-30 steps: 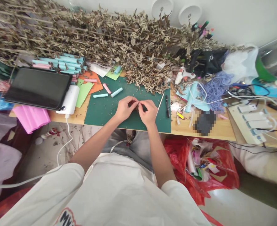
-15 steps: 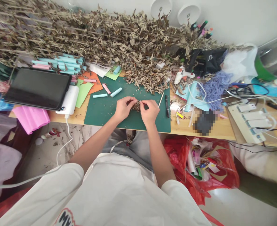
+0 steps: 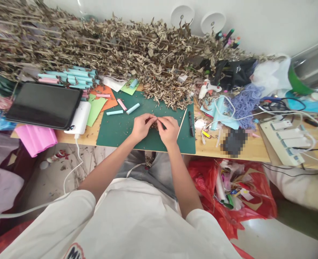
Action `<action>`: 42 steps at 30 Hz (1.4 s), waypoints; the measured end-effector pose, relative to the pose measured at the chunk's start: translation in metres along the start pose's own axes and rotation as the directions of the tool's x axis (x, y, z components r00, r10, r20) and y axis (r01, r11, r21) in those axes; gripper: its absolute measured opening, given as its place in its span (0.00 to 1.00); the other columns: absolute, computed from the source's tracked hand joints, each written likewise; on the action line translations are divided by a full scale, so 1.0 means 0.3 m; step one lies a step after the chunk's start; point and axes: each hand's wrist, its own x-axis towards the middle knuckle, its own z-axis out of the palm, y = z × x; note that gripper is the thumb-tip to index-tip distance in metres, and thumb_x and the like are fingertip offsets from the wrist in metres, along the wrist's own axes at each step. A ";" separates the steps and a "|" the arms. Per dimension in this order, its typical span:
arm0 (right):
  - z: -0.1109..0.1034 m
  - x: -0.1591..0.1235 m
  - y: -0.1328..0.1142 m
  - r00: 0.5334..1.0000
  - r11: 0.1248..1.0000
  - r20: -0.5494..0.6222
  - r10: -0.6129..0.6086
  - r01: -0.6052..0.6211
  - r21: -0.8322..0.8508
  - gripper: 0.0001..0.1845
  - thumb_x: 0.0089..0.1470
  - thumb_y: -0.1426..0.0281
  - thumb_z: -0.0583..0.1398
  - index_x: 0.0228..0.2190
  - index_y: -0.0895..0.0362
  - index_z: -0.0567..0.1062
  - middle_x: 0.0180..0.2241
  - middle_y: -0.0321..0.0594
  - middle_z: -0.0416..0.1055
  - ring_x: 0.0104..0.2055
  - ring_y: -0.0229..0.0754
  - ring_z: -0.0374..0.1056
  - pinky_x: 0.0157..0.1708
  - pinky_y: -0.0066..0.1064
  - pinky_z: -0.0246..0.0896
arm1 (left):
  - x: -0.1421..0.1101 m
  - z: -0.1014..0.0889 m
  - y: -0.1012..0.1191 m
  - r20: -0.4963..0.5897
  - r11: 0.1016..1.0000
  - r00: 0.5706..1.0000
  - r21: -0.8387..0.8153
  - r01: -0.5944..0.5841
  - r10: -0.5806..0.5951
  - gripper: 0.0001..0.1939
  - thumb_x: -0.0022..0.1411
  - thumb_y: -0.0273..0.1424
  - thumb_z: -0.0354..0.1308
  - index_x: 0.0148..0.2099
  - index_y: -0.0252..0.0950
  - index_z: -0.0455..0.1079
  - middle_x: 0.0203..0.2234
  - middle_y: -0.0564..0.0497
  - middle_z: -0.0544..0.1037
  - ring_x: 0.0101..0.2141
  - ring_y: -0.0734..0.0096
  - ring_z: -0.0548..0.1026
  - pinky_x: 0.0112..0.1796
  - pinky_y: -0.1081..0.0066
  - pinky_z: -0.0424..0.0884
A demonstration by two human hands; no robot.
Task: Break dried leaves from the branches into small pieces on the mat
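Note:
Over the green cutting mat (image 3: 112, 129), my left hand (image 3: 142, 126) and my right hand (image 3: 169, 130) meet at their fingertips. Both are closed in a pinch on dried leaves (image 3: 155, 125); a small brown clump shows just below the fingers, partly hidden by them. The exact bit between the fingertips is too small to make out. On the mat left of my hands lie blue paper tubes (image 3: 133, 108) and a pink paper tube (image 3: 121, 104). A thin wooden stick (image 3: 182, 122) and a black pen (image 3: 191, 124) lie to the right.
Dried leafy stalks (image 3: 107, 46) pile along the back, with loose leaves (image 3: 169, 91) spilling onto the mat. At left are a tablet (image 3: 44, 104) and white power bank (image 3: 79, 117). A glue gun (image 3: 209, 88), purple yarn (image 3: 245, 102) and power strip (image 3: 280, 140) lie right.
My right hand has shifted slightly left, so the fingertips of both hands now come together. The clump is more covered than before. The whole view has tilted a little.

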 end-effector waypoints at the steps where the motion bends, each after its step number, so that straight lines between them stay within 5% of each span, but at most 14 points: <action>1: -0.001 0.000 -0.002 1.000 1.000 -0.004 -0.007 0.007 -0.010 0.11 0.62 0.66 0.57 0.37 0.52 0.80 0.37 0.42 0.78 0.40 0.44 0.72 0.44 0.39 0.63 | -0.001 -0.001 0.003 0.002 1.000 1.000 0.014 -0.009 0.009 0.11 0.64 0.36 0.58 0.35 0.36 0.77 0.30 0.49 0.80 0.31 0.69 0.75 0.36 0.70 0.70; 15: -0.013 0.012 -0.023 0.997 0.994 -0.031 0.063 -0.066 -0.083 0.09 0.61 0.68 0.56 0.32 0.54 0.76 0.32 0.42 0.75 0.38 0.45 0.69 0.42 0.37 0.61 | 0.001 0.001 0.032 0.027 0.962 0.989 0.229 -0.149 0.146 0.13 0.68 0.34 0.52 0.31 0.36 0.69 0.27 0.49 0.74 0.30 0.69 0.71 0.36 0.69 0.67; 19: -0.014 0.015 -0.023 0.995 0.994 -0.040 0.096 -0.098 -0.050 0.12 0.63 0.65 0.54 0.31 0.55 0.75 0.31 0.43 0.74 0.37 0.45 0.68 0.41 0.37 0.60 | 0.016 -0.015 0.052 0.030 0.968 0.987 0.194 -0.160 0.157 0.06 0.62 0.31 0.58 0.41 0.36 0.72 0.33 0.49 0.77 0.32 0.70 0.73 0.36 0.70 0.69; 23: -0.013 0.016 -0.025 0.991 0.993 -0.058 0.119 -0.120 -0.020 0.12 0.62 0.64 0.55 0.29 0.55 0.72 0.30 0.41 0.72 0.35 0.44 0.67 0.39 0.36 0.60 | 0.123 -0.044 0.059 0.015 0.962 0.986 0.218 -0.167 0.167 0.07 0.61 0.27 0.57 0.40 0.36 0.75 0.35 0.47 0.78 0.32 0.69 0.73 0.37 0.69 0.70; 29: -0.008 0.014 -0.019 0.993 0.993 -0.039 0.116 -0.117 -0.020 0.08 0.62 0.67 0.55 0.32 0.55 0.73 0.31 0.41 0.73 0.36 0.43 0.68 0.40 0.35 0.62 | 0.334 -0.039 0.016 0.270 0.839 0.931 0.422 -0.343 0.245 0.13 0.58 0.21 0.55 0.41 0.36 0.77 0.41 0.43 0.76 0.46 0.55 0.72 0.46 0.61 0.68; 32: -0.006 0.013 -0.016 0.993 0.992 -0.012 0.120 -0.121 -0.041 0.09 0.62 0.68 0.55 0.33 0.55 0.73 0.31 0.41 0.73 0.36 0.42 0.68 0.41 0.34 0.62 | 0.377 -0.020 -0.008 0.291 0.810 0.933 0.482 -0.333 0.211 0.09 0.58 0.22 0.57 0.38 0.35 0.78 0.42 0.41 0.74 0.49 0.52 0.70 0.46 0.60 0.69; 37: -0.004 0.013 -0.017 0.991 0.991 -0.014 0.131 -0.131 -0.027 0.10 0.62 0.68 0.55 0.32 0.55 0.74 0.31 0.41 0.74 0.36 0.42 0.69 0.41 0.34 0.62 | 0.401 -0.022 -0.030 0.264 0.819 0.926 0.441 -0.366 0.271 0.05 0.58 0.26 0.59 0.35 0.35 0.77 0.43 0.42 0.74 0.49 0.52 0.69 0.48 0.59 0.67; 42: -0.002 0.015 -0.019 0.992 0.992 -0.006 0.128 -0.128 -0.010 0.09 0.61 0.68 0.55 0.32 0.55 0.74 0.31 0.40 0.74 0.35 0.42 0.69 0.40 0.34 0.61 | 0.464 -0.045 -0.038 0.098 0.922 0.965 0.284 -0.262 0.244 0.05 0.60 0.29 0.60 0.37 0.34 0.76 0.35 0.45 0.74 0.41 0.59 0.72 0.48 0.62 0.67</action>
